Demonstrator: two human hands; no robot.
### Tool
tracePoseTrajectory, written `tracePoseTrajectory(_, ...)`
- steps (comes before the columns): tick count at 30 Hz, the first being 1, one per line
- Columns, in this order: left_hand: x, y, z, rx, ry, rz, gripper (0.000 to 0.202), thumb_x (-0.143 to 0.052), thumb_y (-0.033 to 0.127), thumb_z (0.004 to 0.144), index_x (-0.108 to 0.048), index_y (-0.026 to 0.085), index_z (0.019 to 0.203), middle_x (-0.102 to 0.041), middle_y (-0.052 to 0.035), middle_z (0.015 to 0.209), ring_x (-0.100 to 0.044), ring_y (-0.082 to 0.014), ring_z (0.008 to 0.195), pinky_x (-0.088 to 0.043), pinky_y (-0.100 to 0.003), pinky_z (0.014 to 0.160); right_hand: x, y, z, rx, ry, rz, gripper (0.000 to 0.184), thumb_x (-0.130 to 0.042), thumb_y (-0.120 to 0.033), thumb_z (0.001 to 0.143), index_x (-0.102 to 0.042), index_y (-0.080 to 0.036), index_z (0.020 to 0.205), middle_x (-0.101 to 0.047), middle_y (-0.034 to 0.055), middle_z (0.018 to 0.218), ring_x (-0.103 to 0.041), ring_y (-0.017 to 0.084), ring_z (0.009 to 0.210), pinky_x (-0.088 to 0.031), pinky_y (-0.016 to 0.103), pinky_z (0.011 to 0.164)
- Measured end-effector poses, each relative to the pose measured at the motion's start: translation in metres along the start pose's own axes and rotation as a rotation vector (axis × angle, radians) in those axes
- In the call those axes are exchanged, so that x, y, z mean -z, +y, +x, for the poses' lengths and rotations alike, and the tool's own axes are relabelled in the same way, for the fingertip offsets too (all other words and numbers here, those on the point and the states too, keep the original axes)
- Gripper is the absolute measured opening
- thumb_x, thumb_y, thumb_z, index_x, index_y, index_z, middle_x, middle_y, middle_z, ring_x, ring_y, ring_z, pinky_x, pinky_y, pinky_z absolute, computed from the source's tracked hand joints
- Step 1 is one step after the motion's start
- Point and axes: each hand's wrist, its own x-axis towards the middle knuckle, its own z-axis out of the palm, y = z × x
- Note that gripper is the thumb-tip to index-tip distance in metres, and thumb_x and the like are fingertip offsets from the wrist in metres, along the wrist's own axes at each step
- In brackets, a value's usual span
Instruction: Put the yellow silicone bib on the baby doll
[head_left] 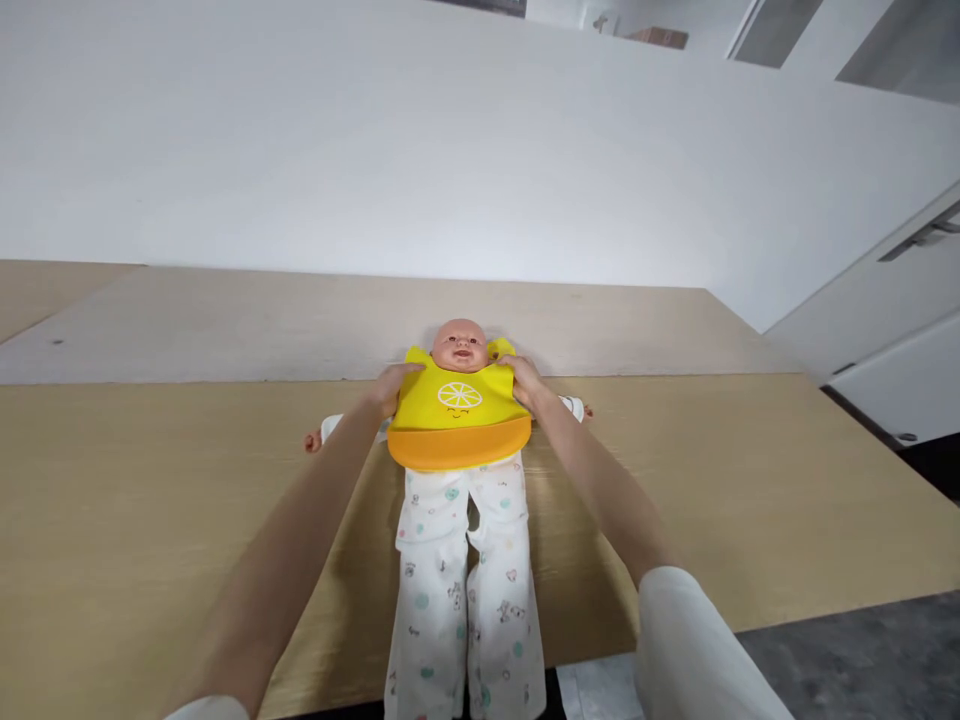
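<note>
A baby doll [460, 343] lies on its back on the wooden table, head toward the wall and arms spread out to the sides. Over its chest is a yellow bib [420, 400] with a white citrus-slice print and an orange catch pocket [459, 447] along the bottom. My left hand [391, 385] grips the bib's left edge near the doll's shoulder. On the opposite edge, my right hand [523, 378] pinches the bib beside the neck strap. White printed pants [427, 600] cover the doll's legs, which reach the table's front edge.
The wooden table [187, 480] has a paler strip [300, 320] along its back, against a white wall [375, 150]. A white cabinet [900, 300] with a handle stands at the right. Grey floor [862, 660] shows at the lower right.
</note>
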Motion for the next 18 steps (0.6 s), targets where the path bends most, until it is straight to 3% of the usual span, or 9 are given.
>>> tracePoseTrajectory(5,-0.008,0.0,0.014,-0.072,-0.088,-0.108,0.016,-0.058,0.031,0.068,-0.063,0.017,0.073,-0.068,-0.0054,0.065,-0.066,-0.0236,0.059,-0.056,-0.037,0.062,0.001,0.003,0.01,-0.124,-0.072,-0.031,0.022,-0.054,-0.003,0.058,-0.051,-0.015,0.077,-0.055,-0.0022,0.053,-0.055,0.013,0.047,-0.046,0.023,0.048)
tracePoseTrajectory(9,-0.011,-0.004,0.018,-0.155,-0.084,-0.187,0.017,-0.058,0.034,0.073,-0.063,0.019,0.076,-0.07,-0.0044,0.069,-0.068,-0.0247,0.07,-0.056,-0.037,0.072,0.002,0.007,0.007,-0.065,-0.114,0.004,0.038,-0.055,0.0,0.056,-0.051,-0.018,0.089,-0.06,-0.0042,0.06,-0.057,0.013,0.049,-0.049,0.023,0.051)
tracePoseTrajectory(12,-0.007,-0.005,0.01,-0.175,-0.108,-0.299,0.025,-0.054,0.04,0.079,-0.065,0.017,0.08,-0.072,-0.0059,0.076,-0.07,-0.0262,0.081,-0.055,-0.039,0.081,0.0,0.005,-0.001,0.022,-0.191,0.069,0.044,-0.058,-0.001,0.057,-0.052,-0.02,0.096,-0.063,-0.0044,0.064,-0.061,0.014,0.055,-0.052,0.024,0.056)
tracePoseTrajectory(18,0.0,-0.003,-0.026,-0.282,-0.096,-0.403,0.026,-0.056,0.039,0.078,-0.066,0.017,0.088,-0.075,-0.0071,0.091,-0.068,-0.0307,0.101,-0.054,-0.042,0.091,-0.007,-0.014,-0.024,0.092,-0.42,0.132,0.036,-0.065,-0.009,0.06,-0.056,-0.018,0.094,-0.068,-0.0012,0.073,-0.067,0.017,0.072,-0.055,0.025,0.068)
